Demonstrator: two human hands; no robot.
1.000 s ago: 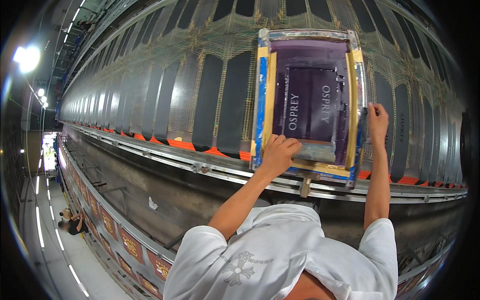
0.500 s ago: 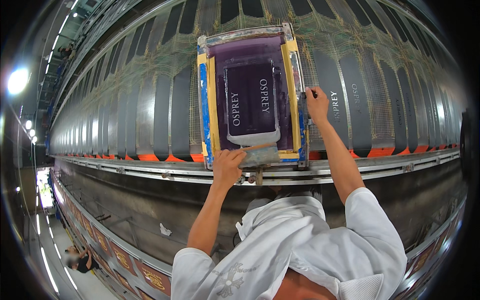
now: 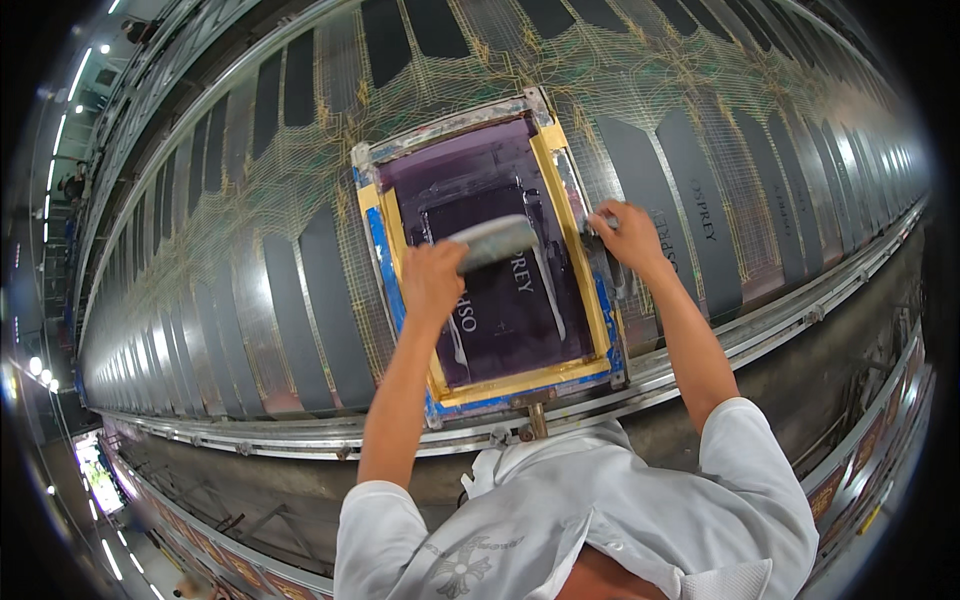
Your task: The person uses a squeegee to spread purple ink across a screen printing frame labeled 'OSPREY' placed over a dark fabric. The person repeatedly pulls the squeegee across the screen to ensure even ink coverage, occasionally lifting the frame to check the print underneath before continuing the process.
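Note:
A silkscreen printing frame [image 3: 445, 128], edged with yellow and blue tape, lies over the long table in front of me. Its dark purple mesh [image 3: 515, 355] shows pale lettering and wet whitish streaks of ink along both sides. My left hand [image 3: 430, 280] is closed round one end of a squeegee [image 3: 497, 243], whose blade stands across the far half of the mesh and covers part of the lettering. At the frame's right edge, my right hand [image 3: 630, 235] is closed on the metal side of the frame; its fingertips are partly hidden.
Rows of dark grey fabric strips [image 3: 645, 180] lie along the table under yellow-green netting [image 3: 300, 160]. Some strips right of the frame carry printed lettering. A metal rail [image 3: 700, 375] runs along the table's near edge, and a second table with brown printed pieces [image 3: 240, 555] stands behind me.
My left hand has pushed the squeegee from the mesh's near end toward its far half. The whitish ink band at the near end is gone; side streaks show. The whole view has tilted.

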